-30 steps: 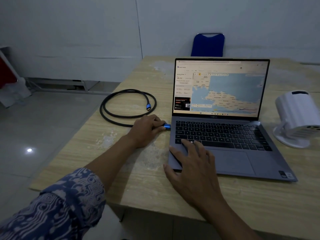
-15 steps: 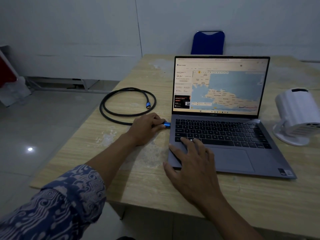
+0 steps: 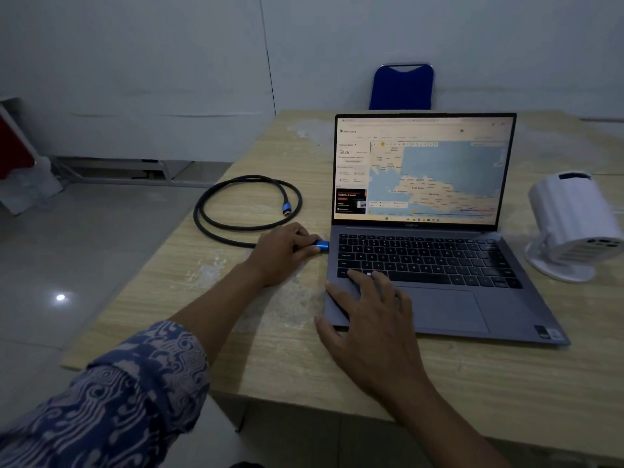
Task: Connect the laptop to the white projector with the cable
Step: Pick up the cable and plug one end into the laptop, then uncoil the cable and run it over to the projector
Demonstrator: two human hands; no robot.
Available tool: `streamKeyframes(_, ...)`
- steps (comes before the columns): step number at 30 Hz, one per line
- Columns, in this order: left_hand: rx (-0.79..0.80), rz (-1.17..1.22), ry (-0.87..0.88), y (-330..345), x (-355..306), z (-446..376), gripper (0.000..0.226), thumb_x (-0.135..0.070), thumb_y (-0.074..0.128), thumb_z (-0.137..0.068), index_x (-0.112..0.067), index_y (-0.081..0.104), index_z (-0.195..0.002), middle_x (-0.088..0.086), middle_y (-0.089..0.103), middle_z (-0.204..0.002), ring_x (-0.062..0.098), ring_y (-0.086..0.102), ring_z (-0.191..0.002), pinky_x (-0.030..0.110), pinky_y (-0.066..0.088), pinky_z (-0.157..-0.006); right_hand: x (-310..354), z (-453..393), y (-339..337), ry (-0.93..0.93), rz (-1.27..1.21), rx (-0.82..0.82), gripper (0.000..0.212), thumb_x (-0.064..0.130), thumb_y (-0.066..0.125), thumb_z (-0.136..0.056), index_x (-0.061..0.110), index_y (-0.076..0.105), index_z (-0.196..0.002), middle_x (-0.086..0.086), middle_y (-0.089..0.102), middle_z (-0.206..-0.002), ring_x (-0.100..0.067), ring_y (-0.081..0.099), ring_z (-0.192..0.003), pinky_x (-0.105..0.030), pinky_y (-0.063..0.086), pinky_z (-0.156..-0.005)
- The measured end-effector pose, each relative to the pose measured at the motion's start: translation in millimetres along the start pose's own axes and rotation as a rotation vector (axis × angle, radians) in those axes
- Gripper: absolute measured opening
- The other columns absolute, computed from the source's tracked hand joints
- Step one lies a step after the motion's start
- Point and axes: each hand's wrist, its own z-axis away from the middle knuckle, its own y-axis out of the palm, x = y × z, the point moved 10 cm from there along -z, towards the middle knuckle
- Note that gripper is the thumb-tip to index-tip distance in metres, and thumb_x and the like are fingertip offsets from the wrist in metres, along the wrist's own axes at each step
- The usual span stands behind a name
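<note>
Left hand on wooden table, fingers curled tight, pinching blue plug of black cable
Plug tip right at left edge of laptop; cannot tell if it is all the way in
Rest of cable lies in loop on table left of laptop, other blue plug loose inside loop
Right hand flat on laptop's front left corner, fingers spread, holding nothing
Laptop open, map on screen
White projector stands on table just right of laptop, apart from cable
Blue chair behind table
</note>
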Motion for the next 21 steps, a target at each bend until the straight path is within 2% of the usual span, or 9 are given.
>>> streamKeyframes(9,-0.006,-0.087,-0.09,-2,-8,10,0.045,-0.052,0.048,-0.095,-0.034,0.06,-0.135,-0.002,0.06,-0.108,0.02,0.052,-0.104,0.039,0.046,-0.087,1,3,-4,-0.004,-0.023,-0.016,0.066,0.074,0.03,-0.088,0.044,0.043,-0.146,0.006,0.023,-0.163,-0.023,0.01,-0.151,-0.049,0.016,-0.12)
streamKeyframes(11,-0.052,-0.075,-0.124,-8,-10,17,0.05,-0.056,0.043,-0.094,-0.034,0.058,-0.136,-0.002,0.062,-0.116,0.02,0.052,-0.11,0.038,0.047,-0.092,3,4,-7,-0.018,-0.031,-0.02,0.064,0.074,0.031,-0.089,0.043,0.045,-0.144,0.008,0.024,-0.162,-0.021,0.011,-0.15,-0.047,0.016,-0.119)
streamKeyframes(14,-0.204,-0.043,-0.206,-25,-1,29,0.044,-0.047,0.047,-0.098,-0.028,0.06,-0.136,0.0,0.064,-0.125,0.022,0.054,-0.117,0.037,0.044,-0.098,0,3,-11,-0.01,-0.122,-0.056,0.056,0.07,0.039,-0.088,0.044,0.052,-0.136,0.015,0.03,-0.154,-0.015,0.016,-0.147,-0.041,0.02,-0.116)
streamKeyframes(16,-0.328,-0.017,-0.307,-39,15,37,0.04,-0.038,0.052,-0.097,-0.022,0.063,-0.132,0.005,0.065,-0.125,0.026,0.057,-0.117,0.04,0.043,-0.1,-7,3,-20,0.038,-0.244,-0.129,0.043,0.062,0.05,-0.088,0.044,0.059,-0.125,0.019,0.037,-0.146,-0.012,0.023,-0.143,-0.037,0.024,-0.111)
streamKeyframes(18,-0.424,0.027,-0.469,-53,39,45,0.038,-0.032,0.054,-0.096,-0.019,0.064,-0.13,0.009,0.065,-0.126,0.031,0.057,-0.118,0.043,0.042,-0.102,-8,-4,-33,0.013,-0.238,-0.193,0.031,0.048,0.06,-0.09,0.04,0.064,-0.119,0.014,0.045,-0.139,-0.014,0.029,-0.138,-0.033,0.025,-0.103)
streamKeyframes(21,-0.405,0.026,-0.701,-59,76,51,0.042,-0.033,0.051,-0.096,-0.021,0.058,-0.136,0.01,0.057,-0.138,0.032,0.049,-0.129,0.046,0.035,-0.107,8,-34,-56,-0.12,-0.133,-0.261,0.028,0.039,0.061,-0.088,0.028,0.07,-0.113,0.003,0.057,-0.125,-0.022,0.044,-0.124,-0.035,0.034,-0.093)
